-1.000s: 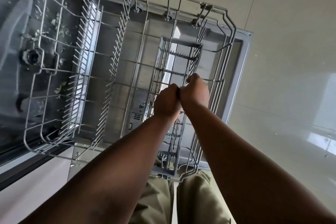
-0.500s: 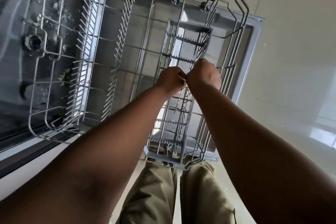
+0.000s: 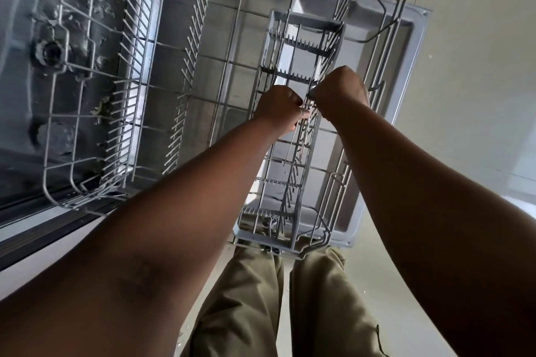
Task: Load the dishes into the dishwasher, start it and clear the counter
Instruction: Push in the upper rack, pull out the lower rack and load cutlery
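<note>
Both fists clenched: left hand (image 3: 280,109) and right hand (image 3: 342,90) grip the thin handle wire over the long grey plastic cutlery basket (image 3: 293,136). That one basket sits inside the pulled-out grey wire lower rack (image 3: 139,90), over the open door. Looks light, stiff; take it mid-handle. No dishes loaded.

This was a home kitchen. An open dishwasher door (image 3: 406,72) lay flat above a pale, glossy tiled floor (image 3: 478,95), and a wire rack (image 3: 139,72) with rows of plate tines stood pulled out over it. A grey cutlery basket (image 3: 272,72) sat in the rack. The steel tub (image 3: 26,38) at left showed food scraps and a spray-arm hub.
</note>
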Demonstrator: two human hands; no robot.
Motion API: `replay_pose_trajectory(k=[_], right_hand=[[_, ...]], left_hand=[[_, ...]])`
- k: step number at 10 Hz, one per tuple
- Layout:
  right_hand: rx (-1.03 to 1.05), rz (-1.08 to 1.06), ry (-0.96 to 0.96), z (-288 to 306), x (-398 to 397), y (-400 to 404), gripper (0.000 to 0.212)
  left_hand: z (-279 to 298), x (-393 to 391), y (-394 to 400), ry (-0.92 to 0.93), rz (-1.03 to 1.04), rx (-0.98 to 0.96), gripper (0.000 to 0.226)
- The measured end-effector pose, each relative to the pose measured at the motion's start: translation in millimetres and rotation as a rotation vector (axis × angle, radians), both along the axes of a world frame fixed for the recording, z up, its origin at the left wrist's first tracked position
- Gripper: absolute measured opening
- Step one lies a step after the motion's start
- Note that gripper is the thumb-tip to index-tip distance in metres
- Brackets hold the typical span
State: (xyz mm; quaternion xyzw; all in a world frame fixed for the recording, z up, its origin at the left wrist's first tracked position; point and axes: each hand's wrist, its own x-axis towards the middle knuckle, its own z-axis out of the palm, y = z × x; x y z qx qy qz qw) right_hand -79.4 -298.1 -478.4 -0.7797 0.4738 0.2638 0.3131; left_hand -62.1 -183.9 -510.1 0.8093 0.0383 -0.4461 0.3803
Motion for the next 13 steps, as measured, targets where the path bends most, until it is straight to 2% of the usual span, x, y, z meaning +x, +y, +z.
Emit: replay_pose_trajectory(k=[1, 2, 3, 4, 5, 7, 9, 12, 13], right_hand=[[-0.004, 0.055, 0.016, 0, -4, 1, 0.007], [0.079, 0.026, -0.063, -2, -7, -1, 0.015], [0.171, -0.065, -0.097, -8, -10, -4, 0.016], [0.278, -0.138, -0.103, -12, -10, -8, 0.018], [0.338, -0.223, -0.096, -17, -12, -10, 0.016], [0.351, -0.251, -0.109, -21, -14, -12, 0.017], [0.378, -0.332, -0.105, -21, -12, -13, 0.018], [0.329, -0.409, -0.069, -19, -5, -6, 0.012], [0.302, -0.352, -0.09, -20, -9, -5, 0.02]], left_hand=[[1, -2, -2, -0.016, 0.016, -0.005, 0.023], [1, -3, -6, -0.028, 0.053, -0.016, 0.02], [3, -4, -10, -0.014, 0.124, -0.022, 0.009], [3, -8, -13, 0.022, 0.172, -0.039, 0.009], [0, -13, -12, -0.033, 0.116, -0.013, 0.009], [-1, -12, -6, -0.168, -0.013, 0.007, 0.015], [-5, -14, -5, -0.287, -0.164, 0.107, 0.018], [-8, -15, -3, -0.315, -0.187, 0.14, 0.026], [-6, -16, -3, -0.293, -0.203, 0.14, 0.028]])
